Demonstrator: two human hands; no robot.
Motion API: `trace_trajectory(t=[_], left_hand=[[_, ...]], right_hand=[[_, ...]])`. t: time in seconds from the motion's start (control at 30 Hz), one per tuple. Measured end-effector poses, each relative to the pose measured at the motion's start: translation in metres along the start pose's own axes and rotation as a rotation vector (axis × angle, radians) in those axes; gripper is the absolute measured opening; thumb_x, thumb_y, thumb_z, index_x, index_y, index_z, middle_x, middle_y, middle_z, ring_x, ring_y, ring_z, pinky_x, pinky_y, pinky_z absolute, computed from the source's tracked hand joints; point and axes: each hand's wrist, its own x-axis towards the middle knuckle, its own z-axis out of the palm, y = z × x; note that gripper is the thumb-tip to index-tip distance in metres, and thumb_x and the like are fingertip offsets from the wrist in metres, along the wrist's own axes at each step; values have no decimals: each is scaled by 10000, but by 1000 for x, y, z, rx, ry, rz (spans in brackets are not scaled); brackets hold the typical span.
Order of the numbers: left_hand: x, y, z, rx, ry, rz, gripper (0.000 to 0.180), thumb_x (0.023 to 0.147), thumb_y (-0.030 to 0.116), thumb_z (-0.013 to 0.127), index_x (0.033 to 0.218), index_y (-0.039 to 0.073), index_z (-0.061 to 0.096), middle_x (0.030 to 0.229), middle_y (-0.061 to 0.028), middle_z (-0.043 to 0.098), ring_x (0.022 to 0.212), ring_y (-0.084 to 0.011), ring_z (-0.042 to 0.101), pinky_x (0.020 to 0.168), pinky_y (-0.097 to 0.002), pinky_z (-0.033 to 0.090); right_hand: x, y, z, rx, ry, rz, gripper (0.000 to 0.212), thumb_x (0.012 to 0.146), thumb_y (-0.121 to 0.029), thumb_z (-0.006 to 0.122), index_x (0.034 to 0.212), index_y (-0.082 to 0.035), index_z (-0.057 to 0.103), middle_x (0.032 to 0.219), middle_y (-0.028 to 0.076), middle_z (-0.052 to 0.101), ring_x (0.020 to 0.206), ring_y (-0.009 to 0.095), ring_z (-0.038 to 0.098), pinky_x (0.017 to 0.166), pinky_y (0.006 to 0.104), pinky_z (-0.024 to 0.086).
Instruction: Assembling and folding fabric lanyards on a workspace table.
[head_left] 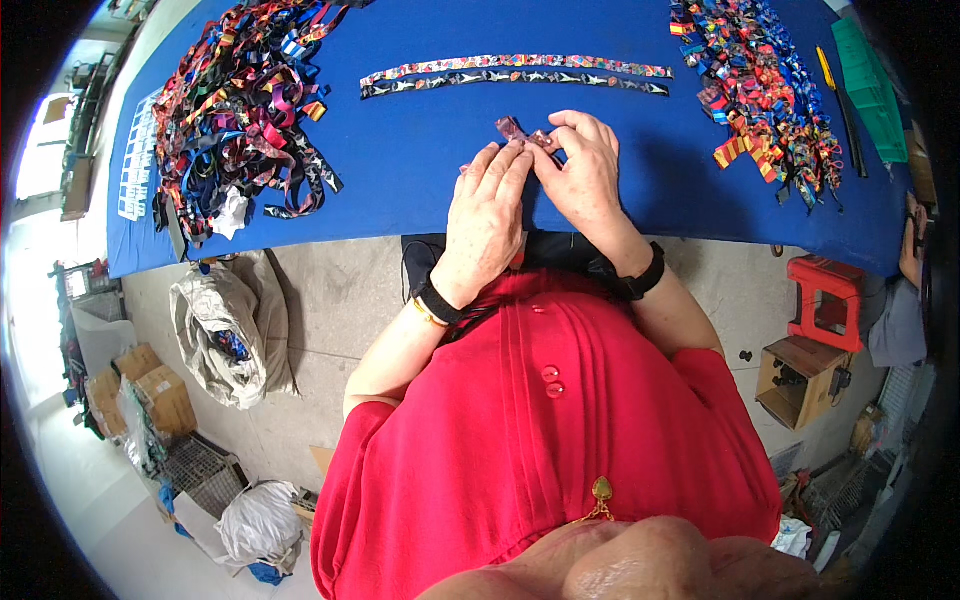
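A pinkish patterned fabric strap (511, 129) is bunched and folded between my hands above the blue table. My left hand (487, 220) lies across it from the left with fingers close together, its thumb hidden beneath; a bit of strap peeks out past its outer edge. My right hand (585, 175) pinches the strap between thumb and fingers, its fingertips close to those of the left. Just beyond, two flat straps lie side by side: a colourful patterned strap (515, 65) and a black strap with pale shapes (515, 80).
A big tangled heap of straps (255, 110) covers the table's left, beside a white grid (137, 160). Another strap pile (765, 90) lies right, near a yellow-and-black tool (842, 110) and a green tray (868, 90). A sack (225, 320) and red stool (828, 300) stand on the floor.
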Motion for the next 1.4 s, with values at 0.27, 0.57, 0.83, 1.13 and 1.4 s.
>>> trace_trajectory(t=[0.27,0.57,0.83,1.13,1.4], left_hand=[[2,-6,13,132,-121,-9,658,766,-32,587,1416,23,494,1393,-165,546,1278,-367,513,1040,-493,415],[11,-2,11,212,-159,30,655,760,-16,575,1410,33,514,1363,-146,556,1235,-330,523,1003,-442,419],[13,0,11,290,-189,40,646,784,4,580,1425,38,507,1366,-141,548,1235,-321,517,994,-434,422],[13,3,10,255,-189,18,629,801,-7,570,1425,33,501,1391,-169,517,1253,-341,503,1009,-452,414],[7,-3,17,268,-190,25,546,832,74,579,1368,-15,527,1404,-208,505,1271,-377,487,1049,-498,400]], right_hand=[[-1,4,-10,90,-38,15,260,818,-138,726,1046,-35,655,1161,144,662,1128,336,600,1017,454,414],[-19,8,-46,71,-114,-108,174,869,-136,707,1021,-56,684,1155,160,657,1146,368,600,1021,478,425],[-30,-3,-57,58,-188,-169,109,845,-127,703,905,-58,644,1033,117,633,1059,322,603,949,454,448],[-23,-6,-61,86,-193,-178,206,862,-143,697,1053,-76,657,1013,96,622,1013,305,599,888,441,455],[-9,-14,-50,-98,-292,-216,403,898,-117,656,1301,-117,639,936,85,566,913,294,554,830,415,457]])
